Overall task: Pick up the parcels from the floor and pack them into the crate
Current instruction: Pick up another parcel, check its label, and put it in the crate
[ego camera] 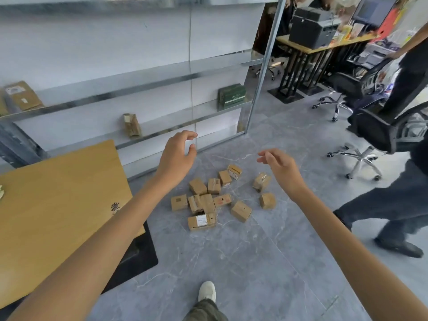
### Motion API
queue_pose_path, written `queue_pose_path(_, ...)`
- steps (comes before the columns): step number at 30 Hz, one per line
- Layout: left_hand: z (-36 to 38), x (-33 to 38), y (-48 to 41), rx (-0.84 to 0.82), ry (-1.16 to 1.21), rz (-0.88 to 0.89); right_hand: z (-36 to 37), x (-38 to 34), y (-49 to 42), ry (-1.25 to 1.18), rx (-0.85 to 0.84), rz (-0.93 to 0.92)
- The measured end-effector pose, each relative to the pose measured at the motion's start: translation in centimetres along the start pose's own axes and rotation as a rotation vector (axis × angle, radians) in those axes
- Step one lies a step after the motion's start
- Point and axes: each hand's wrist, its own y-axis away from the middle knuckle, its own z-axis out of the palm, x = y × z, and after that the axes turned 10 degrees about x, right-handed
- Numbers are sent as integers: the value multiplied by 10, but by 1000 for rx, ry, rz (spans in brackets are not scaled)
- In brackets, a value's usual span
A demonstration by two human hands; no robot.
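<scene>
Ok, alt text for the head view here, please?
The left hand and right hand reach out empty above about a dozen small cardboard parcels scattered on the grey floor. A wooden table stands at left, metal shelves behind; another person at right.

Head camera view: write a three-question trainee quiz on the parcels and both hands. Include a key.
1. True or false: the left hand grips one of the small brown cardboard parcels.
2. Multiple choice: the dark green rectangular box stands on A) a light wooden tabletop, B) a grey metal shelf, C) a black office chair.
3. Short answer: what does the right hand hold?

Key: 1. False: its fingers are loosely curled in the air above the parcels. 2. B. 3. Nothing.
</scene>
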Motion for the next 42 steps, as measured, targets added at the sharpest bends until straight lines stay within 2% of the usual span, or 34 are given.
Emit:
queue_pose_path(15, 60, -55, -118, -47, 3, -68, 49, 26, -146, -29, -34, 89)
queue_pose_path(19, 94, -65, -147, -58, 34, -101, 55, 40, -187, -33, -50, 131)
queue_pose_path(24, 163, -72, -184, -161, 46, -164, 53, 72, -245, -15, -57, 219)
queue_pose_path(29, 238, -76, -228, -265, 30, -180, 42, 118, -299, -20, -33, 343)
queue_pose_path(33, 312, -97, -249, -345, 42, -269, 41, 177, -331, -6, 7, 464)
queue_pose_path(42, 460, -184, -209, -657, -22, -475, 71, 327, -332, -51, 131, 873)
